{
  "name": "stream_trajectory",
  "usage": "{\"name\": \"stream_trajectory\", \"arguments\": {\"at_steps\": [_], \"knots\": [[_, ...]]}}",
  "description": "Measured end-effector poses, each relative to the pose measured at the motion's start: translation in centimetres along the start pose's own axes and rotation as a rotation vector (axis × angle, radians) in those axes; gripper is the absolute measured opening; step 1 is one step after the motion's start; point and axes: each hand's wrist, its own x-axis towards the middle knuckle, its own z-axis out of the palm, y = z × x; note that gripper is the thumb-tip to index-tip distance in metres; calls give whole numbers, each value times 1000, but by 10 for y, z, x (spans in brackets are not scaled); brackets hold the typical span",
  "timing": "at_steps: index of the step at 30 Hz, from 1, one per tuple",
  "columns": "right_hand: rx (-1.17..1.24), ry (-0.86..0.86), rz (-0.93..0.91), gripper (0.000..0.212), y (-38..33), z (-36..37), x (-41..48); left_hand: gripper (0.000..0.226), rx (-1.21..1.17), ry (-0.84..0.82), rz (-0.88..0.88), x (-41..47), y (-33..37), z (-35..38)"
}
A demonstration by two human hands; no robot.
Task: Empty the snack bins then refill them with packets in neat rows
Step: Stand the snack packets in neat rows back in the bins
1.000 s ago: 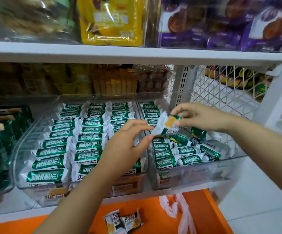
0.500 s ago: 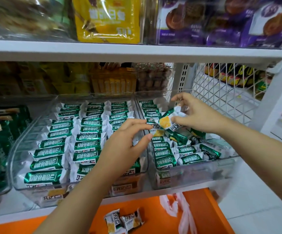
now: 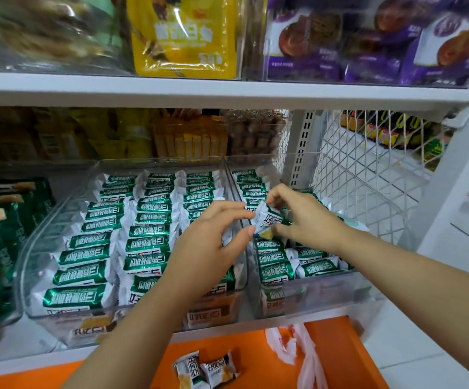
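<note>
Above the divide between the full left bin [image 3: 31, 276] and part-filled right bin [image 3: 325, 293], one packet [image 3: 267, 219] hangs tilted — the right hand [image 3: 309, 217] pinches its right end, the left hand [image 3: 213, 248] pinches its left with curled thumb and fingers.

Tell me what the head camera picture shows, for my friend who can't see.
The left hand and right hand pinch one white snack packet above two clear shelf bins. The left bin holds neat rows of green packets; the right bin is only partly filled.
</note>
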Motion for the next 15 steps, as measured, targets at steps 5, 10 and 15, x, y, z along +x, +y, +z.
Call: {"name": "stream_trajectory", "arguments": {"at_steps": [5,10,15], "knots": [[-154,-60,-73,45,0,2,13,24,-11,-6,-3,0,0,1],[-221,-60,-69,54,3,-2,14,20,-8,6,-1,1,1,1],[-213,-167,250,74,26,-39,1,24,2,1,0,0,0,0]]}}
